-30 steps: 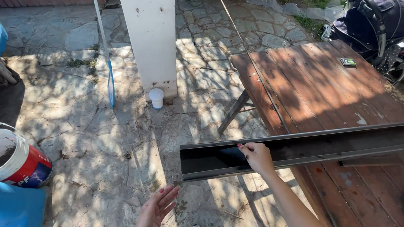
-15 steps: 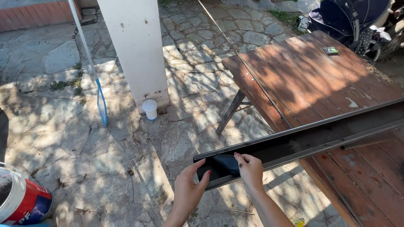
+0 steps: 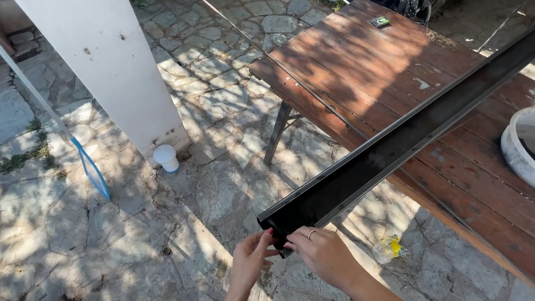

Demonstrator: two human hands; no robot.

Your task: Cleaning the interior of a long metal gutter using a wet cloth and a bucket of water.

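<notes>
The near end of the black channel (image 3: 403, 143) is pinched by fingers of both the left hand (image 3: 250, 259) and right hand (image 3: 323, 255); it runs toward 1 o'clock across the desk (image 3: 378, 70).

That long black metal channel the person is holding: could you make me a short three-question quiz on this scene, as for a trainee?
1. True or false: both hands grip the near end of the long black metal channel.
2. What does the channel lie across? A) a brown wooden plank table B) a blue ladder C) a car roof
3. Fill in: the round white plastic tub sits on the ____.

Key:
1. True: the left hand and the right hand meet at its end.
2. A, the brown wooden plank table.
3. Table: the round white plastic tub rests on its right side, beside the channel.
</notes>
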